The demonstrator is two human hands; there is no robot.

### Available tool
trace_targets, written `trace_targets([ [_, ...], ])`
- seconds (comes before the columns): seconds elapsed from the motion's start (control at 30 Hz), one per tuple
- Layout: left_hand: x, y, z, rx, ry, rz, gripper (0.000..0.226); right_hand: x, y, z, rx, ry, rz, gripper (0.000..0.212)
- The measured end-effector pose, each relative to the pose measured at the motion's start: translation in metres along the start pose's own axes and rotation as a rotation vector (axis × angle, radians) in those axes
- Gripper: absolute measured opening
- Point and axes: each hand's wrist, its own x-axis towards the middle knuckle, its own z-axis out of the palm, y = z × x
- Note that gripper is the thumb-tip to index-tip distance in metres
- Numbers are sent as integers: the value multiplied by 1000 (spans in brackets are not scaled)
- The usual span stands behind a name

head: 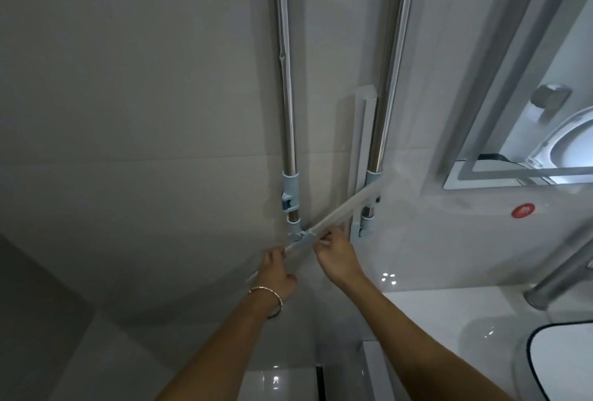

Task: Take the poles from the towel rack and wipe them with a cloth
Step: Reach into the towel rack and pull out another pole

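Early stage: left hand [276,272] and right hand [337,259] both grip slanted white pole [340,209] at pale-blue plastic clip [301,237] — pole not yet off, wiping not begun

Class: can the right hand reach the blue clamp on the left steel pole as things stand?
Probably yes: the right hand pinches the white pole just below the blue clamp, with nothing between.

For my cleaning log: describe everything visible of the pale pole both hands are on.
The pale pole is slim, round, whitish, plastic-looking. It slants from lower left up to the right, sitting in a blue-grey clip below the left upright. The left hand grips its lower end; the right hand pinches it beside the clip. Its upper end blurs out near the right upright.
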Motion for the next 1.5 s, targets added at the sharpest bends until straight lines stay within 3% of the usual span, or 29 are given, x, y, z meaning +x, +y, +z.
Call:
trace_targets([
  [0.13,9,0,21,-92,-52,-80,58,2,-13,1,-201,-138,-85,21],
  [0.3,-1,21,21,-90,-101,-60,54,-1,-24,15,-484,-194,-193,53],
  [0.4,-10,23,29,-65,-98,-80,51,0,-28,21,-506,-158,-140,47],
  [0.6,-21,12,34,-147,-204,-6,88,9,-36,9,-438,-143,-49,44],
  [0.77,-23,-1,3,66,-194,13,71,-14,-35,2,-585,-180,41,49],
  [0.9,-36,-7,-28,225,-164,141,43,-41,-43,-8,-629,-159,85,52],
  [1.03,-52,9,-33,287,-235,279,27,-72,-39,-29,-696,-146,142,48],
  [1.23,-95,70,3,263,-329,481,31,-138,-9,-91,-801,-118,283,40],
  [1.5,-192,200,100,352,-407,707,32,-261,65,-237,-769,74,462,36],
])
